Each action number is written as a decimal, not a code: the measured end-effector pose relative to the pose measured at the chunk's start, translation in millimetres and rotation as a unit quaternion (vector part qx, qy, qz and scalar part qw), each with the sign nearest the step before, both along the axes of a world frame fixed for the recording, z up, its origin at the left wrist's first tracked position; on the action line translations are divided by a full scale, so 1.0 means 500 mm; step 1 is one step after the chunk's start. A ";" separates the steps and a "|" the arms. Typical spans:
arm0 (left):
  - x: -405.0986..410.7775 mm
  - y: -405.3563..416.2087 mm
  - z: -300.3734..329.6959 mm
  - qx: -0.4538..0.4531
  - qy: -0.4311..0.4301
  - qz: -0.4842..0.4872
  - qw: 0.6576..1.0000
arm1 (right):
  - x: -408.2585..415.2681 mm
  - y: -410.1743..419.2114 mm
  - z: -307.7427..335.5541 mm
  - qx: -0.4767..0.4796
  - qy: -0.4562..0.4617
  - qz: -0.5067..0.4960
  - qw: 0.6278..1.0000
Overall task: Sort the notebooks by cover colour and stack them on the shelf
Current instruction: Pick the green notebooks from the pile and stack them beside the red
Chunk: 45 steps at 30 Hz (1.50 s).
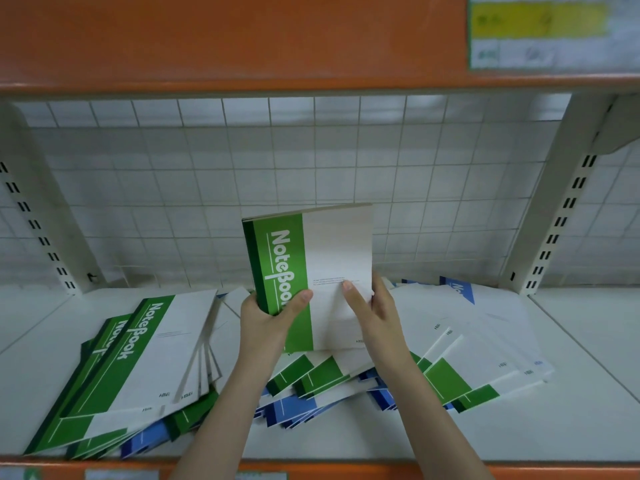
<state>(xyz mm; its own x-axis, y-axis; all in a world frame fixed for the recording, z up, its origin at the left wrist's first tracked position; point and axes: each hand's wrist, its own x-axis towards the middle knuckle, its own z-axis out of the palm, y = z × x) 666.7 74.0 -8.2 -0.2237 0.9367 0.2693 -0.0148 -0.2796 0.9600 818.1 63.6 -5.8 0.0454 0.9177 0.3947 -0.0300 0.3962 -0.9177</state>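
Observation:
A green-and-white notebook (311, 265) marked "NoteBook" is held nearly upright above the middle of the white shelf (571, 393). My left hand (273, 317) grips its green spine edge near the bottom. My right hand (372, 306) holds its white side, thumb on the cover. To the left lies a loose stack of green notebooks (138, 362) with blue ones (149, 438) sticking out underneath. Under and right of my hands is a mixed spread of green and blue notebooks (450, 348), fanned and overlapping.
A white wire grid (242, 174) backs the shelf. Slotted uprights stand at the left (38, 223) and right (561, 220). An orange shelf edge (225, 39) with a label (540, 29) hangs overhead. Another orange edge (346, 467) runs along the front.

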 end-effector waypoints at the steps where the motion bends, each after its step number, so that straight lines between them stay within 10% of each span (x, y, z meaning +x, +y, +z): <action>1: -0.001 0.001 0.001 -0.007 -0.003 0.002 1.000 | 0.003 -0.003 0.000 -0.004 -0.019 0.007 1.000; 10: 0.045 0.027 0.060 -0.162 0.067 -0.115 0.978 | 0.070 -0.025 0.028 -0.096 -0.029 -0.076 0.992; 18: 0.200 0.026 0.055 -0.118 0.191 -0.160 0.961 | 0.202 -0.067 0.039 -0.241 -0.034 -0.226 0.943; 45: 0.962 -0.269 -0.002 -0.205 0.160 -0.467 0.845 | 0.858 -0.513 -0.042 -0.245 0.144 -0.491 0.824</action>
<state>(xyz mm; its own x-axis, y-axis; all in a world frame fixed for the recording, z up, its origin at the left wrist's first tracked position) 1147.6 -60.3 -9.1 0.6870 0.6946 -0.2135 0.2336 0.0672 0.9700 1246.9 -192.8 -26.7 0.8878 0.4285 -0.1677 -0.1591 -0.0562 -0.9857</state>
